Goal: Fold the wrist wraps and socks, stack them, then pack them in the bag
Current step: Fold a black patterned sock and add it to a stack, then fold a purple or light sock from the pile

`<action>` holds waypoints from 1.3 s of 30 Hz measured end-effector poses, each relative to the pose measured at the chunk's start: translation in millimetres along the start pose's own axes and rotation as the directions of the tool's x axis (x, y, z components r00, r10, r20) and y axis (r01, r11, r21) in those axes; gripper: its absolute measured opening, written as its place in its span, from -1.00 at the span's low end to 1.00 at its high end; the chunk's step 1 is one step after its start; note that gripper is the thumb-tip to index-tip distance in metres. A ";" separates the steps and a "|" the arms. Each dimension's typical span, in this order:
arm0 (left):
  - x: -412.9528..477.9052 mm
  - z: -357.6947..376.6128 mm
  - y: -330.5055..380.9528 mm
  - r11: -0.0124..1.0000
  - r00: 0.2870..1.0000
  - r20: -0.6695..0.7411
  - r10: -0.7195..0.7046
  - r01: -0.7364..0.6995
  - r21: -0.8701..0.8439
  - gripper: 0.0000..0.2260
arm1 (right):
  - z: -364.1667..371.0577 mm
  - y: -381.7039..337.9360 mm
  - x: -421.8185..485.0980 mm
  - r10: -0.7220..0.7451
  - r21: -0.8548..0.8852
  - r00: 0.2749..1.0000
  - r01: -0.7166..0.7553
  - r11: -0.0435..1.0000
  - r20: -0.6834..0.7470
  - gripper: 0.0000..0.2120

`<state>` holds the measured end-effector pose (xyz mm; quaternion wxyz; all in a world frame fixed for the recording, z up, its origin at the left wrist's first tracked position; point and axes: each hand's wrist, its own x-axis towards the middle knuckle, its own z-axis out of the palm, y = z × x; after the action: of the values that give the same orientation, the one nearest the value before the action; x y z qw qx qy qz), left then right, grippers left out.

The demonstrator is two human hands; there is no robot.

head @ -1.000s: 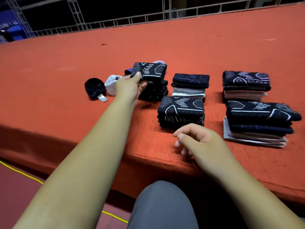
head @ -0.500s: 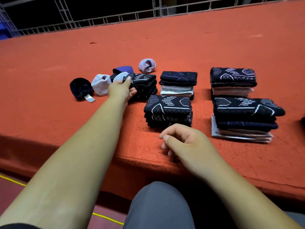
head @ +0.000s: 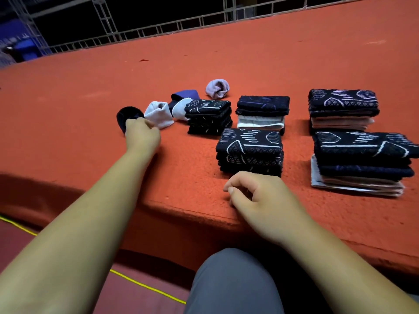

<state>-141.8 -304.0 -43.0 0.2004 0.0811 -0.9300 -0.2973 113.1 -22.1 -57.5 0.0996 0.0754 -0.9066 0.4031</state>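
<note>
orange carpeted counter (head: 226, 64), metal truss (head: 145, 34) at 12 o'clock. left hand (head: 141, 134) touches dark sock (head: 127, 115), fingers' grip unclear; right hand (head: 260, 196) loosely curled, empty.

The platform (head: 249, 64) is covered in rough, matt red carpet with a nubby, felt-like pile. The near middle stack (head: 249, 150) is thick, matt, dark knit cloth with pale woven lines. The far right stack (head: 342, 123) has smoother pale pink cloth beneath. The dark rolled sock (head: 127, 115), white rolled sock (head: 156, 113) and lilac rolled sock (head: 217, 88) are soft knit. The far truss (head: 108, 21) is dull grey metal. The trouser knee (head: 231, 282) is smooth grey cloth.
</note>
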 end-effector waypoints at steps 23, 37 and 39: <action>30.3 -11.7 -63.9 0.878 0.979 0.201 0.041 -0.132 0.461 -0.59 | 8.3 6.2 5.5 0.056 -0.128 0.998 -0.058 0.990 -0.022 -0.92; -133.7 -80.5 4.2 0.891 0.996 0.070 0.062 -0.024 -0.454 -0.64 | 4.5 4.2 -14.8 -0.099 0.015 0.990 0.101 0.995 -0.103 -0.90; -164.2 -85.7 23.3 0.822 0.982 0.168 0.091 0.021 -0.569 -0.64 | 3.1 3.8 -22.3 -0.122 0.055 0.981 0.132 0.990 -0.148 -0.87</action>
<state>42.4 -285.4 -18.9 0.1325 -0.0275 -0.8151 -0.5633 133.5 -20.6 -67.6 0.1879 0.1071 -0.8769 0.4292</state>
